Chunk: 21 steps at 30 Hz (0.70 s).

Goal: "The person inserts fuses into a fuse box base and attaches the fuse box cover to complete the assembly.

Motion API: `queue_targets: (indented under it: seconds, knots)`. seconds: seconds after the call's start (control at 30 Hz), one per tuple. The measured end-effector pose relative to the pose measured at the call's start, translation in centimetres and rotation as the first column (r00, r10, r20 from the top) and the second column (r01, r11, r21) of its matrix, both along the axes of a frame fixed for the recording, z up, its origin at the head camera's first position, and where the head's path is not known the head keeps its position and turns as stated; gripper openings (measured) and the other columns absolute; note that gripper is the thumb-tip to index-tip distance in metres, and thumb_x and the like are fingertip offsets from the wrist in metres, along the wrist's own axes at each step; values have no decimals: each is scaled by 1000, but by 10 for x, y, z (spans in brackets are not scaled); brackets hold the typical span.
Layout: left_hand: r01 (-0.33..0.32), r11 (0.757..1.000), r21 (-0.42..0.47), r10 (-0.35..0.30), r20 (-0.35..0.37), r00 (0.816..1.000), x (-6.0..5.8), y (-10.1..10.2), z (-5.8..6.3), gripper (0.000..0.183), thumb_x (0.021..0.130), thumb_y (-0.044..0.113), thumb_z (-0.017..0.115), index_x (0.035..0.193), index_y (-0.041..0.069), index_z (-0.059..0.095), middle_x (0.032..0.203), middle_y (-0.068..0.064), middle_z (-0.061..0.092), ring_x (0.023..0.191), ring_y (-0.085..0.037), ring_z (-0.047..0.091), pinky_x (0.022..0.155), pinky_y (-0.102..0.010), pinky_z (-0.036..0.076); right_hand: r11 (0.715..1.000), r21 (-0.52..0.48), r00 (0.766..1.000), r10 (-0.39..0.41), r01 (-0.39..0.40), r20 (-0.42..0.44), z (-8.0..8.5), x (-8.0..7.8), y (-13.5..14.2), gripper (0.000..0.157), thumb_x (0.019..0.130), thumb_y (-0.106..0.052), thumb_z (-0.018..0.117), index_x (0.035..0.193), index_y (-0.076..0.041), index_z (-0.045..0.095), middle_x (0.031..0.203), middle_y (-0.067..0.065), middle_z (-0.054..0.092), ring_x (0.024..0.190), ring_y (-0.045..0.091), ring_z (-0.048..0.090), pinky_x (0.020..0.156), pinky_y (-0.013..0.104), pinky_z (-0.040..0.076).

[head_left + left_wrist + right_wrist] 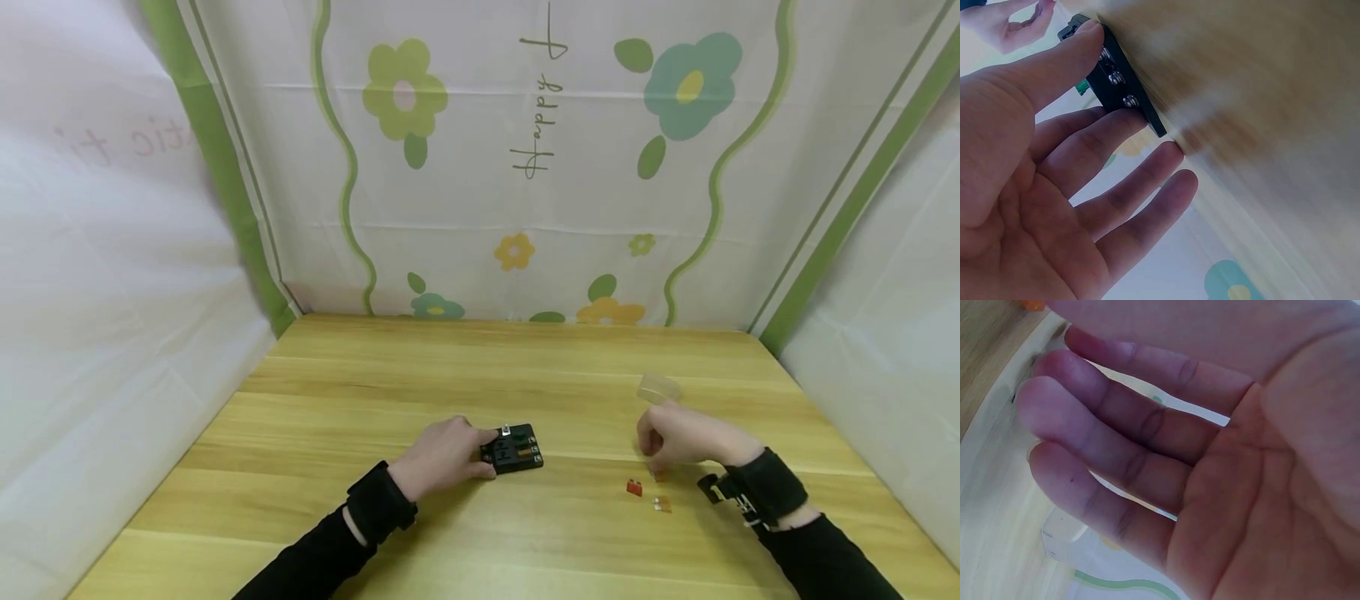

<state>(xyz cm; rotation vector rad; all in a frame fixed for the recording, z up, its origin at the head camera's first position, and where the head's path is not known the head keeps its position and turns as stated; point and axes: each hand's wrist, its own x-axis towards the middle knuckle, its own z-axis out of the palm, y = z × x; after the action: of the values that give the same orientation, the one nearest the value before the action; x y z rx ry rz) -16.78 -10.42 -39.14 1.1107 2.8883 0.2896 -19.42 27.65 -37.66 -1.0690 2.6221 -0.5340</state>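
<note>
On the floral back curtain [465,196] you read "Happy" [538,125], printed sideways, running upward to another, unclear letter [550,43]; the faint, seemingly reversed lettering [153,138] on the left side curtain [127,258] is too pale for you to read.

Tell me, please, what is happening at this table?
A person's left grip holds a black block by one end. The right grip reaches down to a small orange piece on the table; whether it pinches it, I cannot tell. A red piece and another orange piece lie close by, and a clear box is just beyond this grip.
</note>
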Motion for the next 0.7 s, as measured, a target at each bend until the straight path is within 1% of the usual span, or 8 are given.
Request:
queue_targets:
  seconds: [0.2, 0.3, 0.43, 0.5, 0.7]
  knots:
    - [-2, 1000, -5, 1, -11, 1000, 0, 0, -1, 53, 84, 43, 69, 128, 15, 61, 88, 5, 64, 70, -6, 48, 61, -22, 38, 1000, -7, 1000, 0, 0, 19, 2, 1, 2, 18, 71, -9, 76, 72, -18, 61, 67, -9, 54, 59, 3, 45, 56, 24, 41]
    - [1, 1000, -6, -1, -13, 1000, -1, 0, -1, 53, 84, 43, 69, 128, 15, 61, 87, 5, 63, 68, -6, 48, 60, -22, 38, 1000, -6, 999, -6, 7, 51, 4, 3, 2, 21, 67, -11, 80, 74, -16, 61, 68, -7, 55, 60, 4, 46, 56, 24, 41]
    - [2, 1000, -9, -2, -11, 1000, 0, 0, 0, 54, 84, 43, 69, 129, 15, 61, 88, 5, 64, 67, -5, 48, 60, -22, 38, 1000, 2, 993, -29, 29, 118, 5, 5, 2, 27, 61, -7, 82, 78, -14, 62, 71, -4, 57, 63, 6, 50, 57, 25, 43]
    - [2, 1000, -8, -2, -9, 1000, 0, 0, 1, 54, 84, 43, 69, 129, 15, 61, 87, 6, 64, 66, -5, 48, 60, -22, 38, 999, 5, 991, -35, 35, 132, 6, 6, 1, 29, 60, -5, 82, 78, -14, 62, 72, -4, 57, 63, 6, 51, 57, 26, 44]
    - [1, 1000, -8, -1, -4, 1000, 1, 1, 3, 54, 84, 43, 69, 129, 14, 60, 88, 5, 65, 66, -5, 48, 59, -22, 38, 1000, 5, 995, -19, 19, 94, 6, 7, -1, 27, 60, 0, 79, 74, -14, 61, 68, -4, 55, 60, 5, 47, 54, 25, 42]
